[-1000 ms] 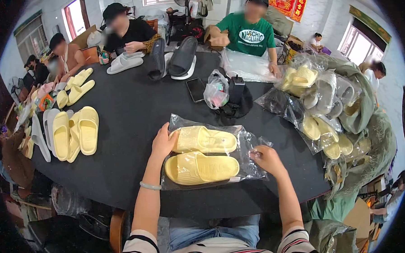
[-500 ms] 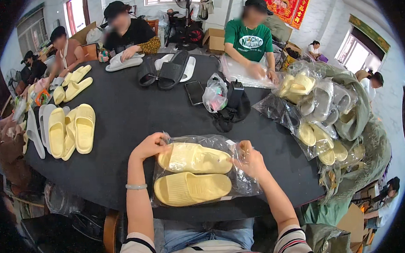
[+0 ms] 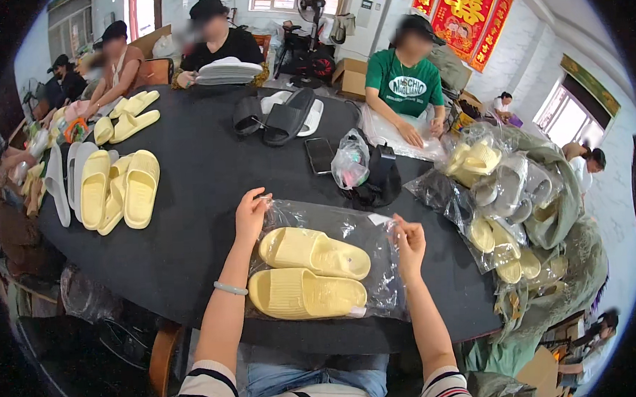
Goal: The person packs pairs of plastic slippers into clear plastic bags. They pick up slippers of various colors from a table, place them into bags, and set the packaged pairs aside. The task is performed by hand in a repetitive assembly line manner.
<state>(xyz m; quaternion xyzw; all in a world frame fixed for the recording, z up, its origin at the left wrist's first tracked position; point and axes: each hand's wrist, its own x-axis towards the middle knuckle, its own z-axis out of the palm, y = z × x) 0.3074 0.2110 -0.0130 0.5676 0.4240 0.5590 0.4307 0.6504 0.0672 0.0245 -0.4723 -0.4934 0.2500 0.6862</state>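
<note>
Left grip: left hand (image 3: pixel 252 214) pinches the far left corner of the clear crinkled plastic bag (image 3: pixel 333 230).
Right grip: right hand (image 3: pixel 409 243) pinches the bag's right edge.
Inside: two pale yellow foam slippers (image 3: pixel 310 273), ribbed, side by side between the hands.
Surface: round black matt tabletop (image 3: pixel 203 168) under the bag.
Left of grip: loose yellow slippers (image 3: pixel 119 189).
Right of grip: heap of bagged slippers (image 3: pixel 499 205).
Beyond: seated workers, white brick wall.

A small packing workshop: round black table (image 3: pixel 210 175) ringed by seated workers, loose yellow slippers (image 3: pixel 119 189) at its left edge, bagged pairs (image 3: pixel 503 204) heaped at its right, cardboard box (image 3: pixel 350 76) beyond it.
</note>
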